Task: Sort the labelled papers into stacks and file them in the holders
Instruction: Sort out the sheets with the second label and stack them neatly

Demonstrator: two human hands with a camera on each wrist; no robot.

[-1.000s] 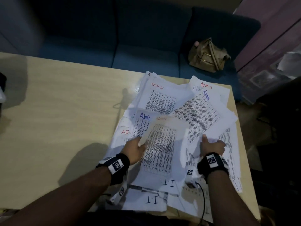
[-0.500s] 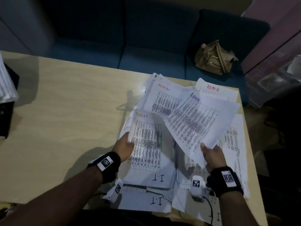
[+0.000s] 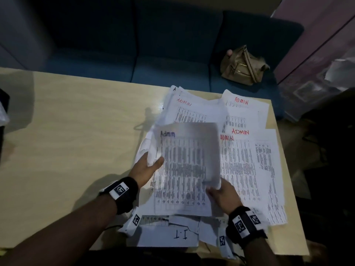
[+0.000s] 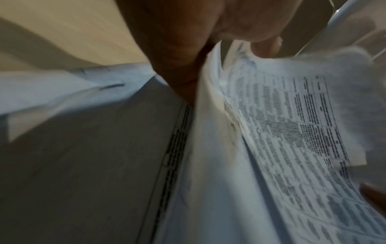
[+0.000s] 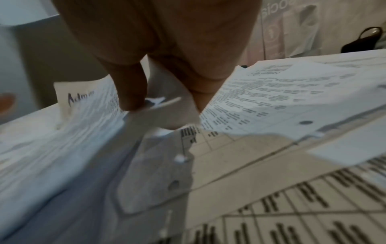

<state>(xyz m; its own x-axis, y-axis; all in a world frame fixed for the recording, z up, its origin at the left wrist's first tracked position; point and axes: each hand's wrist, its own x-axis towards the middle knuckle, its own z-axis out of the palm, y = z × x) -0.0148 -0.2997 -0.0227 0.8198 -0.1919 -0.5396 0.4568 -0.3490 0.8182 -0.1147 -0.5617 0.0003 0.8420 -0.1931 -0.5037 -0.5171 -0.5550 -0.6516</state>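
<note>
Printed sheets marked ADMIN (image 3: 241, 101) and I.T (image 3: 180, 234) lie spread over the right half of the table (image 3: 76, 141). My left hand (image 3: 148, 166) grips the left edge of a small stack of Admin sheets (image 3: 178, 189), thumb on top; the left wrist view shows the thumb (image 4: 179, 62) against the stack (image 4: 271, 132). My right hand (image 3: 221, 191) pinches the lower right corner of a blurred sheet marked Admin (image 3: 190, 150) that lies over that stack. The right wrist view shows fingers (image 5: 131, 89) on that corner, beside the Admin sheet (image 5: 81, 97).
A tan handbag (image 3: 243, 66) sits on the blue sofa (image 3: 153, 54) behind the table. A dark holder with papers (image 3: 2, 116) shows at the left edge. The table's left half is bare wood. A cable (image 3: 113, 226) runs near the front edge.
My right hand has swung its Admin sheet leftward, down onto the stack in my left hand. The left hand has stayed on the stack's left edge.
</note>
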